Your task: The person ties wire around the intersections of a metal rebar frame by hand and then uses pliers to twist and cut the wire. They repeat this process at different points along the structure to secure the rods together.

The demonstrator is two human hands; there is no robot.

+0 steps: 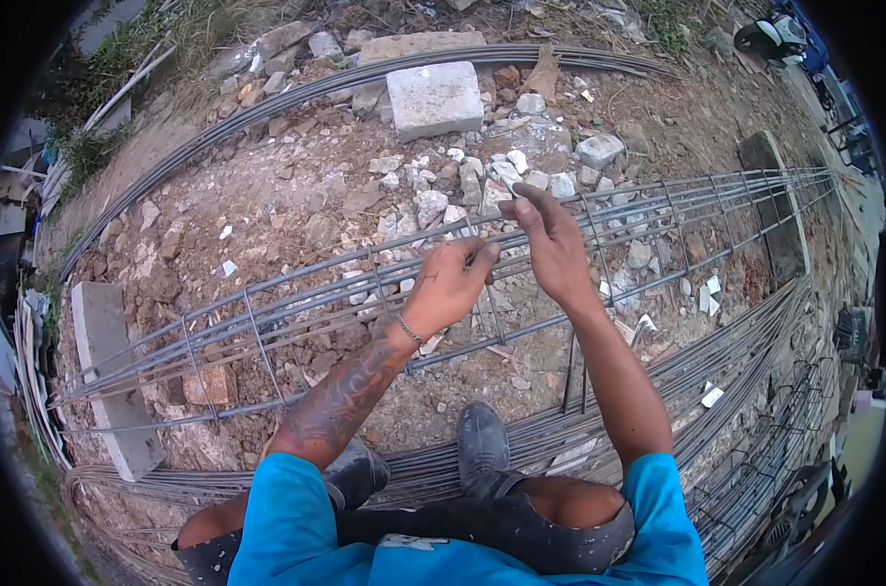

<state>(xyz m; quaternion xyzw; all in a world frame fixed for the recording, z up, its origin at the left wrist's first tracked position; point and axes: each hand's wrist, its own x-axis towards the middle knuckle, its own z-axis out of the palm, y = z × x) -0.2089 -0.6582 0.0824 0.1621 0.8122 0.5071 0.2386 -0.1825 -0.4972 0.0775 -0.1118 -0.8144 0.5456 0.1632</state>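
Note:
A long cage of steel bars with square stirrups stretches across the view, its ends on concrete blocks. My left hand is at the middle of the cage, fingers curled together by the bars; what they pinch, if anything, is too small to make out. Just right of it, my right hand is raised over the cage, its thumb and fingers bent near each other around something thin that I cannot make out clearly.
A concrete block props the left end, another the right. Beyond lie a pale block, rubble and curved bars. Bundled rods lie near my boots. A motorbike stands at upper right.

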